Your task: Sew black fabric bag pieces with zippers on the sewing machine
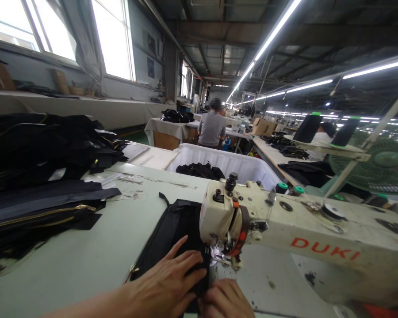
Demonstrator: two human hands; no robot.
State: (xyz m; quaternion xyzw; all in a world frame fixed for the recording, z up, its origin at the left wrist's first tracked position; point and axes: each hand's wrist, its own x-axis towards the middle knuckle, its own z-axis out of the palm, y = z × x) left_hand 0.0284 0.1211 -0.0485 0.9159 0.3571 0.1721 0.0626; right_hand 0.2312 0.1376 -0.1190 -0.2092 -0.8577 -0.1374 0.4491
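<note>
A black fabric piece (181,225) with a zipper along its left side lies on the pale green table, its right edge under the needle area of a sewing machine (272,216). My left hand (175,274) rests flat on the fabric, fingers spread, just left of the presser foot. Below the foot, at the fabric's near right edge, my right hand (225,298) has its fingers curled down and pressed together on the edge of the black fabric. Its fingertips are partly hidden.
Piles of black fabric (46,145) with zippers cover the table's left side. Behind the table stands a white bin (258,168) holding black pieces. Thread cones (308,127) and a green fan (381,163) are at the right. A person (212,126) sits farther back.
</note>
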